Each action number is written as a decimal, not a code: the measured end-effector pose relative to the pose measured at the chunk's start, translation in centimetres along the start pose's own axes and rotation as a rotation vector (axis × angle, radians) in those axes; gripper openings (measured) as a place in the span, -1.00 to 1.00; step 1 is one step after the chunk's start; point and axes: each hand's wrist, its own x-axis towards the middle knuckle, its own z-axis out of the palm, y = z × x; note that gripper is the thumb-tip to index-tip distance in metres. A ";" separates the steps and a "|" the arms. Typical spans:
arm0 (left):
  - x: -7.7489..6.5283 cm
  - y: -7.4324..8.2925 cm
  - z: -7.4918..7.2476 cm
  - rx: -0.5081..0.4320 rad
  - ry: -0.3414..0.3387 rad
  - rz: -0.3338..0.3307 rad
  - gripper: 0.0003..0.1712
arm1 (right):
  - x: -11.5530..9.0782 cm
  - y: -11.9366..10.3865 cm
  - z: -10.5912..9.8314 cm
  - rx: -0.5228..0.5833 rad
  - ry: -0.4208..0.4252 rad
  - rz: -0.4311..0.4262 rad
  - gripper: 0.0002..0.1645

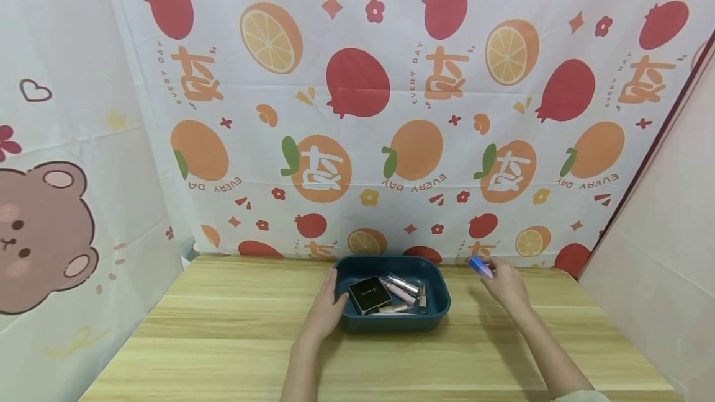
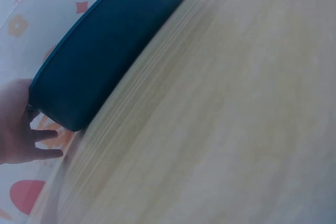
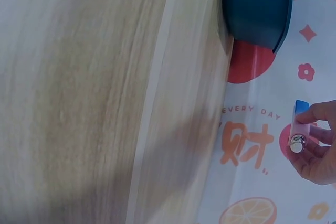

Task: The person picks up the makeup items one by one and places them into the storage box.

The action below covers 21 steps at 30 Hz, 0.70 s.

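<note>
A dark teal plastic basin (image 1: 391, 324) stands on the table. Inside lie a black square compact case (image 1: 370, 294), a pink tube (image 1: 400, 291) and several small cosmetic tubes, some in clear wrapping. My left hand (image 1: 326, 309) rests against the basin's left end; the left wrist view shows its fingers (image 2: 47, 153) fairly straight and spread there. Off the basin's right side, my right hand (image 1: 507, 284) pinches a small blue-and-pink cosmetic tube (image 3: 301, 121) between thumb and fingers, above the table. A shiny silver end shows on it in the right wrist view.
The light wood-grain table (image 1: 240, 340) runs back to a fruit-print cloth (image 1: 357, 141) hanging behind the basin. A bear-print cloth (image 1: 72, 104) hangs on the left, and a pale wall (image 1: 665, 216) closes off the right.
</note>
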 end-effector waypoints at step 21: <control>0.0 0.1 0.1 0.001 0.014 0.005 -0.30 | 0.0 -1.6 -0.1 0.030 -0.019 0.003 -0.57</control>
